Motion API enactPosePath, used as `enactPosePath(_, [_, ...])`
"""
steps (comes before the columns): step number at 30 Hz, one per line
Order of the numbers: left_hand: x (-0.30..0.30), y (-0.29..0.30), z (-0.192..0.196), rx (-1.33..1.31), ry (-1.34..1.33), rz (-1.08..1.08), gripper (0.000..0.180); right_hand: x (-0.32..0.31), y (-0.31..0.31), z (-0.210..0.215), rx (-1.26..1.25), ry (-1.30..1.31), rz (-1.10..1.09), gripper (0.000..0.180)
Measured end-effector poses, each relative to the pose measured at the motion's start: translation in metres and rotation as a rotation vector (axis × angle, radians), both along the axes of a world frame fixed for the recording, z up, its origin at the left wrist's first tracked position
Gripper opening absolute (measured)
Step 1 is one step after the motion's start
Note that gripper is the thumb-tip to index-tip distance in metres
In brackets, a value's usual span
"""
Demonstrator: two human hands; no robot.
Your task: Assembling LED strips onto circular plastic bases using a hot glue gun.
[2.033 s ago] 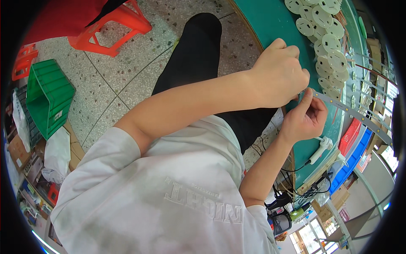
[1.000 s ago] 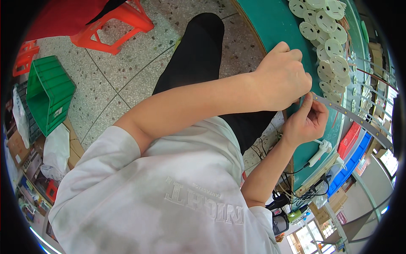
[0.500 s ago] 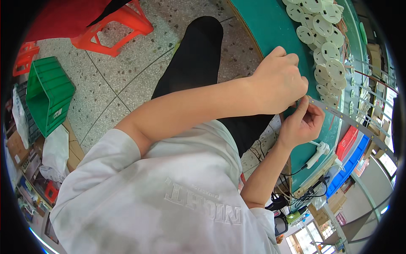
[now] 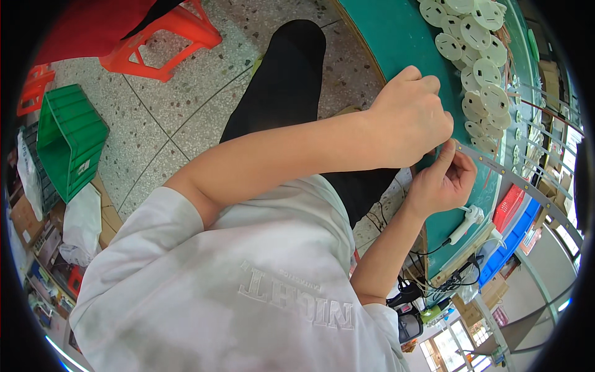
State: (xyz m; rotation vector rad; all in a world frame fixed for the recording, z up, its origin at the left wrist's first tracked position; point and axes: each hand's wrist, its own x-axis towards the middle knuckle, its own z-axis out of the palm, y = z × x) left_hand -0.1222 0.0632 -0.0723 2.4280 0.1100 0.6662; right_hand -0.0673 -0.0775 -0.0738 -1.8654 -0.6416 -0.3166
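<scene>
My right hand (image 4: 441,181) pinches the end of a long, thin grey strip (image 4: 525,184) dotted with small pale squares, like an LED light bar. The strip runs off to the lower right, past the bench edge. Close against that hand, my left hand (image 4: 411,118) is closed, back facing up. Its fingertips are hidden, so whatever they hold does not show. Both hands are above the green bench top (image 4: 378,25), near its edge. Beyond them lies a pile of cream round discs (image 4: 476,34) with small slots.
A white corded tool (image 4: 466,224) lies by my right forearm. Farther off are a red basket (image 4: 509,204), a blue tray (image 4: 505,251) and tangled cables (image 4: 455,282). On the floor at left stand a green crate (image 4: 74,139) and a red stool (image 4: 164,46).
The hands keep almost the same pose and place, still close together at the strip's end. The whole view has shifted only slightly.
</scene>
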Motion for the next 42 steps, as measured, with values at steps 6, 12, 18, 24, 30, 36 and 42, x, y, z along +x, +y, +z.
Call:
enactPosePath(6, [-0.0006,0.0009,0.0025,-0.019,0.007,-0.004,0.031,-0.003,0.0052,0.0008,0.098,0.008,-0.013,0.016])
enactPosePath(12, [-0.001,0.0006,0.0014,-0.033,0.0,-0.004,0.031,-0.0022,0.0055,0.0001,0.099,-0.005,-0.006,0.016])
enactPosePath(18, [-0.0011,-0.0005,0.0015,-0.037,-0.007,-0.008,0.031,0.0007,0.0041,0.0018,0.081,-0.077,-0.11,0.016])
enactPosePath(24, [-0.0012,0.001,0.0019,-0.028,0.0,-0.009,0.032,0.0008,0.0024,-0.0001,0.078,-0.031,-0.055,0.016])
enactPosePath(30, [-0.0008,0.0006,0.0023,-0.035,0.004,-0.011,0.032,0.0032,0.0024,-0.0009,0.063,-0.03,-0.02,0.014])
enactPosePath(36, [-0.0002,-0.0001,0.0009,-0.036,0.007,-0.01,0.032,0.0025,0.0027,-0.0024,0.077,-0.061,-0.011,0.013])
enactPosePath(42, [-0.0009,0.0018,0.0019,-0.027,0.006,-0.013,0.032,0.0004,0.0053,-0.0016,0.083,-0.048,-0.021,0.013])
